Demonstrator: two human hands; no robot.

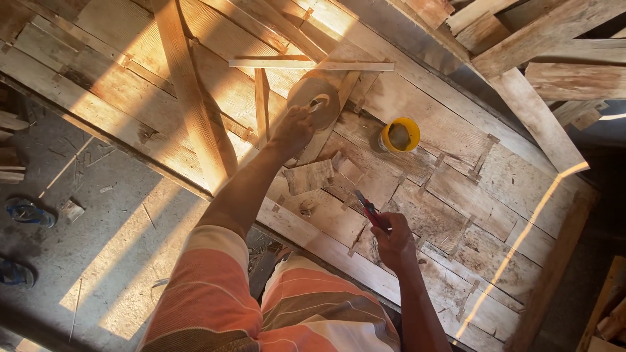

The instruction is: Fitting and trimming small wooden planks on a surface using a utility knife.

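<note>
Left hand [292,128] reaches forward over the counter [417,124] and grips the edge of a tape roll [314,99], fingers curled and pinched on its rim; the roll stands tilted on edge against crossed wood strips, near the far middle of the counter. Right hand [393,241] sits closer to the body, fingers closed around a red-handled tool [368,210] that looks like pliers or cutters, its tip pointing up and away; exact type is hard to tell. Progress, judged from the layout: many short wood strips [482,156] already lie across the plank seams like small cleats, so a good share of the joining work looks done; nothing shows tape laid down yet, and the roll looks nearly full, so whatever involves the tape seems to be at its start. Materials: the counter is rough, weathered planks, pale grey-brown, grainy and scuffed, with uneven seams. A long thin batten [312,64] lies flat across the top, and a thicker beam [192,98] runs diagonally at left. The tape roll is tan, flat, disc-shaped, with a small core hole. A yellow round tub [400,134] stands open just right of the roll, its contents dull and brownish. A loose wood offcut [308,176] lies between the hands. The floor [98,215] below is dusty concrete with chips, and blue sandals [29,213] lie at far left. Sleeves are orange-striped.
</note>
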